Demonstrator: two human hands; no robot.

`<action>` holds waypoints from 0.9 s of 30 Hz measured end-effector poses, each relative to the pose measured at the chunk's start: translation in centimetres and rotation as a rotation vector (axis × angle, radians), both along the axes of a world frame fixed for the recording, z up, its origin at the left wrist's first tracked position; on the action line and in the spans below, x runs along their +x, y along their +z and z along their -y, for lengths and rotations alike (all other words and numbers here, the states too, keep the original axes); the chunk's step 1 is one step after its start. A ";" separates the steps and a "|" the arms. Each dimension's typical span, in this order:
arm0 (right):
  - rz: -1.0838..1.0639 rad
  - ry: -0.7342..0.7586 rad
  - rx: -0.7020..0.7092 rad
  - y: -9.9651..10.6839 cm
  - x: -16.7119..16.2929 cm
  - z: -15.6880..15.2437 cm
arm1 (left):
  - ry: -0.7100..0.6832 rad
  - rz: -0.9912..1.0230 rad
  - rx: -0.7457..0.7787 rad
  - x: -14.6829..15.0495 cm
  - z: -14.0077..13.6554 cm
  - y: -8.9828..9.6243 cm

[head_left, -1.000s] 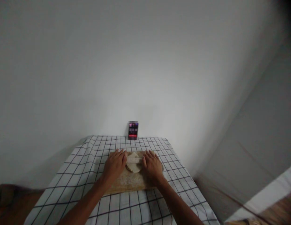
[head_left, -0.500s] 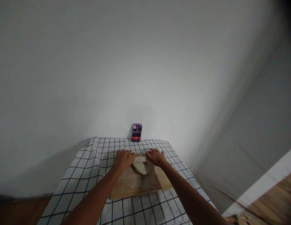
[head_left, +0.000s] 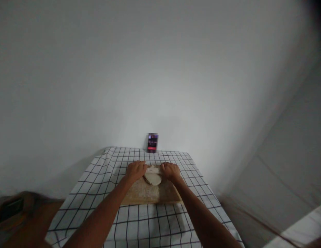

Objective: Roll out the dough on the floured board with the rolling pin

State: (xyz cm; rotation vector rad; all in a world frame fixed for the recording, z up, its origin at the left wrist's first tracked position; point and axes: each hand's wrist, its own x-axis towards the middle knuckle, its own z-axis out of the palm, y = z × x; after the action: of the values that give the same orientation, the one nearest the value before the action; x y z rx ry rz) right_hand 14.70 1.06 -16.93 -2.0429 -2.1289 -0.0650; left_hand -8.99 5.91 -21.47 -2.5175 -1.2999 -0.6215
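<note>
A pale rolling pin (head_left: pixel 153 170) lies crosswise near the far edge of a floured wooden board (head_left: pixel 139 194). My left hand (head_left: pixel 136 169) is wrapped over its left end, and my right hand (head_left: pixel 170 169) is closed over the right end. Both ends of the pin are hidden under my fingers. Just on the near side of the pin, and partly beneath it, lies a flat round of dough (head_left: pixel 153 179).
A checked cloth (head_left: pixel 139 224) covers the table under the board. Against the wall (head_left: pixel 160 86), a dark upright phone-like object (head_left: pixel 152 143), pixelated, stands at the table's far edge. A blurred brown item (head_left: pixel 14 210) sits low at the left.
My right fingers, stretched out before, are now curled over the pin. The view has shifted slightly, and the board's near edge appears higher. The brown item has come into view at the left.
</note>
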 end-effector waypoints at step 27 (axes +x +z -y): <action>-0.097 0.005 0.009 0.1 0.4 -1.6 | 0.069 0.042 -0.031 0.2 -3.5 -0.5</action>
State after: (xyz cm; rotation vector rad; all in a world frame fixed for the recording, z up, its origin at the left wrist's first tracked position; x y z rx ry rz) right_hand 15.08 2.70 -16.85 -1.9929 -2.0723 0.0243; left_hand -8.75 9.41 -21.92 -2.4844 -1.4153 -0.6472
